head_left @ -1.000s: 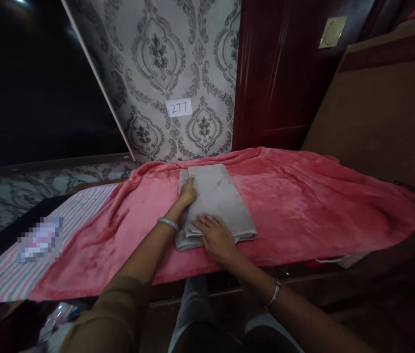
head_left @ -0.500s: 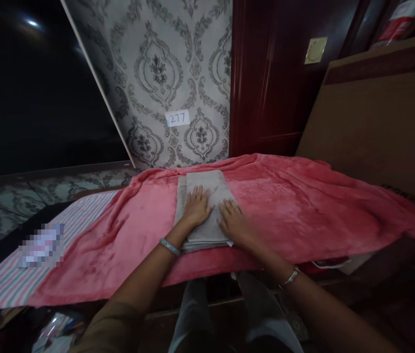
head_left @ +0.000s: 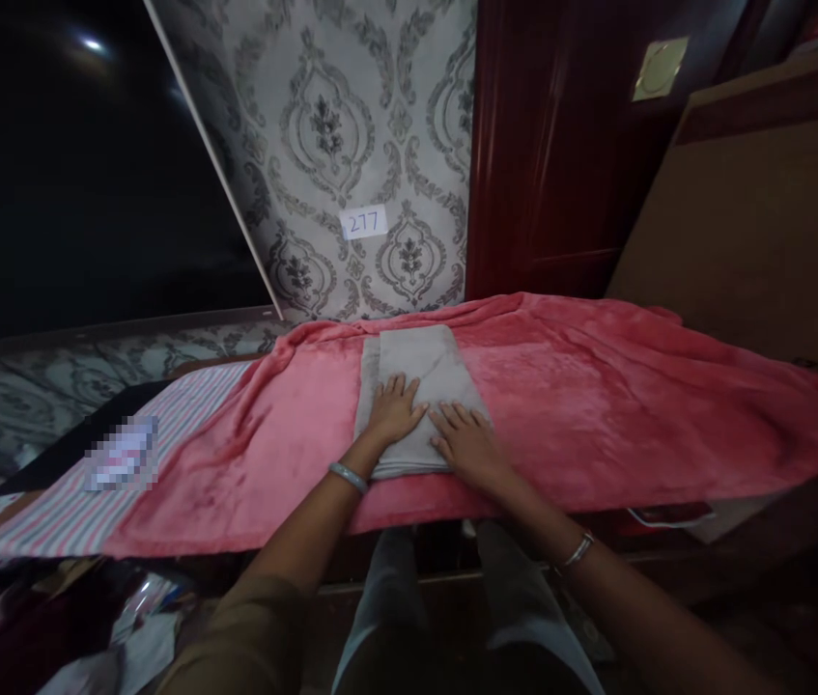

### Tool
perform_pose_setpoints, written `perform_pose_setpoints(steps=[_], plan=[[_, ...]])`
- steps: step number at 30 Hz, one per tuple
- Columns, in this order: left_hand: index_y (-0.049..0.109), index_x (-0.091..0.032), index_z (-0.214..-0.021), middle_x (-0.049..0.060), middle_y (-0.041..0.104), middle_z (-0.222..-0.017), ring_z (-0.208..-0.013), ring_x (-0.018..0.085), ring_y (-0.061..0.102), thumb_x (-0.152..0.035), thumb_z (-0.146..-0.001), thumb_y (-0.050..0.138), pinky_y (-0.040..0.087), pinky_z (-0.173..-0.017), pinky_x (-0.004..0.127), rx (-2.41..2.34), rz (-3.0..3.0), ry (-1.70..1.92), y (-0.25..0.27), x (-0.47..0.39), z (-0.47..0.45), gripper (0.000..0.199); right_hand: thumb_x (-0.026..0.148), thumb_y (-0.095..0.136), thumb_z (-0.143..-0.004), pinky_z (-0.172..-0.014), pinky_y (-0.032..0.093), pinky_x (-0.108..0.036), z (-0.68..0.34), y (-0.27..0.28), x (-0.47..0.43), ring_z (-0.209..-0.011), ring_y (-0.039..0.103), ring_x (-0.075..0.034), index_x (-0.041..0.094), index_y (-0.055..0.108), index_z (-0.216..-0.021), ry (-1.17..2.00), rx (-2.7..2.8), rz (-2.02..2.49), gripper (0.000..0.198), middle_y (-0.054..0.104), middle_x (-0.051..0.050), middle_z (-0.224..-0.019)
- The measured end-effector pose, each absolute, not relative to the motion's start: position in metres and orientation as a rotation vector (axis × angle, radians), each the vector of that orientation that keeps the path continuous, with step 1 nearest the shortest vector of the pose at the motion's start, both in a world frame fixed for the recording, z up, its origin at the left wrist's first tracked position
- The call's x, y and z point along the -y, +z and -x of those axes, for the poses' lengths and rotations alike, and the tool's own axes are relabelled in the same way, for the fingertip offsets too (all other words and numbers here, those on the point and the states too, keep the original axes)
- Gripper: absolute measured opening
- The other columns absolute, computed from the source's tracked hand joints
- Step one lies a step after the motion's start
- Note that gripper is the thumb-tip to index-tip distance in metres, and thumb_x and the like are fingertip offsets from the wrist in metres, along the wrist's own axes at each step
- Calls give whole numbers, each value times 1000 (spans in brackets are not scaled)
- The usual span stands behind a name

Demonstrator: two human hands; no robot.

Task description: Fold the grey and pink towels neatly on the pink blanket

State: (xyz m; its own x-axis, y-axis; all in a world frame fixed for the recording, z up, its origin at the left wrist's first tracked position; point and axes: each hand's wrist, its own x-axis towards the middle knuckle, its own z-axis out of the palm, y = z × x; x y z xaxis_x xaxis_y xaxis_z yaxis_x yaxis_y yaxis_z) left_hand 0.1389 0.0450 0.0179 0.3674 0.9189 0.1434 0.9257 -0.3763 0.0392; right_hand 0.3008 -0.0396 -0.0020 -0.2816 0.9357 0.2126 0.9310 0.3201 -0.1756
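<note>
A grey folded cloth (head_left: 419, 357) lies in a flat, layered rectangle on a pink plush blanket (head_left: 560, 405). My left hand (head_left: 395, 413) rests flat on its left half, fingers spread and pointing away from me. On the lower right part of the cloth lies my right hand (head_left: 467, 442), palm down with its fingers stretched out. Neither hand grips anything. Whether the grey cloth is a garment or a towel cannot be made out, as the folds hide its shape.
A striped cloth (head_left: 191, 401) shows at the blanket's left end. Behind stands patterned wallpaper with a label reading 277 (head_left: 363, 222). A large dark screen (head_left: 90, 174) is at the left, a cardboard panel (head_left: 763, 203) at the right. Clutter lies on the lower left floor.
My right hand has slid slightly toward me on the cloth, and my left hand a little too. The whole view has shifted slightly. The cloth stays folded.
</note>
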Motion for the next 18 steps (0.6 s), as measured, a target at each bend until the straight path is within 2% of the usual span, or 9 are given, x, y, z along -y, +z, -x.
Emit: perform_pose_setpoints(steps=[4,7,10,12,15,18], plan=[[36,-23,-155,13,27,-165,-153,29,20,-45,-98,47,18,-123,52,1673,2735,-215,16,-46,-123,62,35,37,-103,-117,27,-51,-301,-5,47,-146,34,-30,20,48,-149,21,2302,1649,50,41,-12,-157],[43,-28,-150,7,32,-164,-153,25,23,-39,-98,49,17,-123,50,1593,2837,-303,14,-37,-99,54,37,40,-102,-117,26,-50,-293,-9,60,-146,34,-30,19,49,-148,12,2348,1529,51,40,-13,-157],[54,-23,-143,11,37,-161,-151,27,27,-33,-93,56,22,-122,49,1703,2792,-591,9,-19,-70,51,40,50,-98,-119,21,-51,-278,-12,74,-148,30,-31,19,45,-151,-2,2388,1401,57,38,-14,-159],[58,-17,-138,15,45,-155,-146,28,37,-31,-89,60,30,-120,47,1889,2713,-905,4,-7,-50,51,37,55,-96,-120,20,-52,-267,-12,79,-148,29,-31,19,43,-152,10,2383,1371,60,37,-15,-159],[58,-13,-134,16,63,-134,-122,26,60,-34,-87,60,49,-104,43,2181,2706,-1466,-2,12,-27,51,32,58,-93,-119,21,-51,-253,-9,80,-146,32,-32,18,46,-150,44,2370,1390,60,39,-15,-157],[55,-13,-134,10,72,-100,-87,21,69,-42,-83,66,59,-74,33,2409,2712,-1920,-1,30,-18,60,29,61,-90,-118,21,-52,-243,-7,78,-144,34,-34,18,46,-151,54,2345,1417,64,42,-16,-156]])
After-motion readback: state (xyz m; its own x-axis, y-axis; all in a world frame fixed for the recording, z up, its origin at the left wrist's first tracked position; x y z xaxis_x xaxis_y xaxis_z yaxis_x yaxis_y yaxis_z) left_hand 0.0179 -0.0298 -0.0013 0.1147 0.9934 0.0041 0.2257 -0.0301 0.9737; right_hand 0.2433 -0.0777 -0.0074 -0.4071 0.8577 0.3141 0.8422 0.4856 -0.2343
